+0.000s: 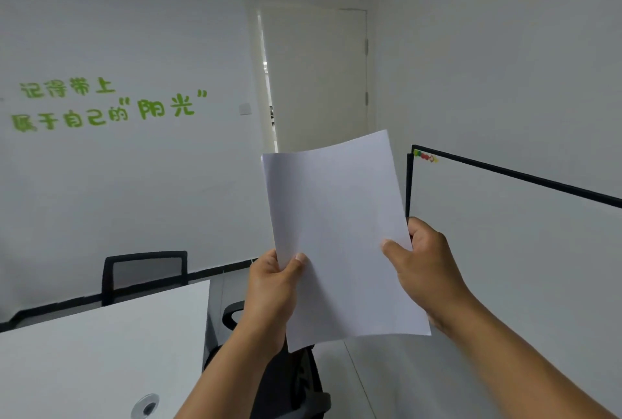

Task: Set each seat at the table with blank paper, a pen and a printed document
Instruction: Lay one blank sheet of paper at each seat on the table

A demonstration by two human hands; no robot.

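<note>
Both hands, left [272,279] and right [422,262], pinch blank paper [340,233]. Keep sheets flat; lower onto surface [101,348] at 8 o'clock.

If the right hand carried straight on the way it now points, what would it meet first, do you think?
The right hand grips the paper and points up and leftward. Beyond it, probably only open air, then the far door; depth is unclear.
</note>
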